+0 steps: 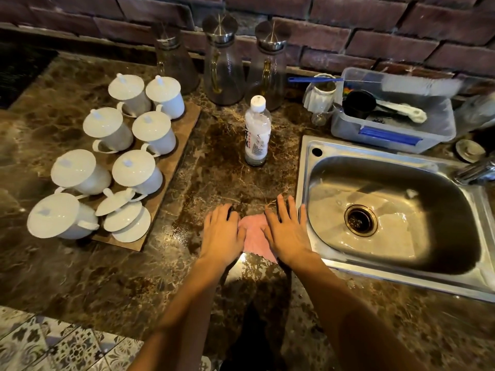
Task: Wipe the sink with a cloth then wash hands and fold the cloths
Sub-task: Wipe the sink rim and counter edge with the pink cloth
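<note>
A small pink cloth (255,234) lies flat on the dark marble counter (219,145), just left of the steel sink (308,167). My left hand (221,234) presses flat on the cloth's left part with straight fingers. My right hand (288,231) lies flat on its right part, fingers spread and reaching past the cloth's far edge. Most of the cloth is hidden under the two hands. The sink basin is wet around the drain (360,220), and the tap (475,171) sticks in from the right edge.
A plastic bottle (257,131) stands on the counter behind the cloth. Several white lidded cups (107,167) sit on a wooden board at the left. Three glass carafes (223,62) line the brick wall. A clear plastic tub (393,129) with brushes stands behind the sink.
</note>
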The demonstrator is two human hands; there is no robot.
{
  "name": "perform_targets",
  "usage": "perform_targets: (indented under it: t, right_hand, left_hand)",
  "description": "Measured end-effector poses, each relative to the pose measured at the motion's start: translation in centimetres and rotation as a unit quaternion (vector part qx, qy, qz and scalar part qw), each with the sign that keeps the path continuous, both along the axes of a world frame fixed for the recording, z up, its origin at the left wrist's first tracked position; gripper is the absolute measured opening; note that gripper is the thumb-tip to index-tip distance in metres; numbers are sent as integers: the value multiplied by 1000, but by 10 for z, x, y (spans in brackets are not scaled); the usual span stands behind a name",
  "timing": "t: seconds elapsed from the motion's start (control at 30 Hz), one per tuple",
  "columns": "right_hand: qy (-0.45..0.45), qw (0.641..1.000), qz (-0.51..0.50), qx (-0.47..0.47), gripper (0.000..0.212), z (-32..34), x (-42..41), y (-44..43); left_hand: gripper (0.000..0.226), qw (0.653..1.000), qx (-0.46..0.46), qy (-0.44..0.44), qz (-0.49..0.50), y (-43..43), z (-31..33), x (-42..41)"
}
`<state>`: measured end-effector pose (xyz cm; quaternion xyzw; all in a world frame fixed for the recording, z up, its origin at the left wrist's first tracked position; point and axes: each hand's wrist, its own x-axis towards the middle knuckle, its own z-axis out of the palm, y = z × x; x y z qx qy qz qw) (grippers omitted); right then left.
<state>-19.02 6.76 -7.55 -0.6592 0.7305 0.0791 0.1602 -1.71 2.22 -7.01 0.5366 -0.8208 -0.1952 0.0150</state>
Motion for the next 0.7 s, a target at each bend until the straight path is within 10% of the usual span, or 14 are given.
perform_targets:
  t: [0.33,0.7]
  right_hand:
    - [-242,959,-94,-117,3,25,-22,6]
    - [-450,871,-152,-124,11,151,-95,41]
  left_hand:
    - [26,957,143,225,116,-3,29,0]
    - [19,890,211,403,25,-4,140,-22]
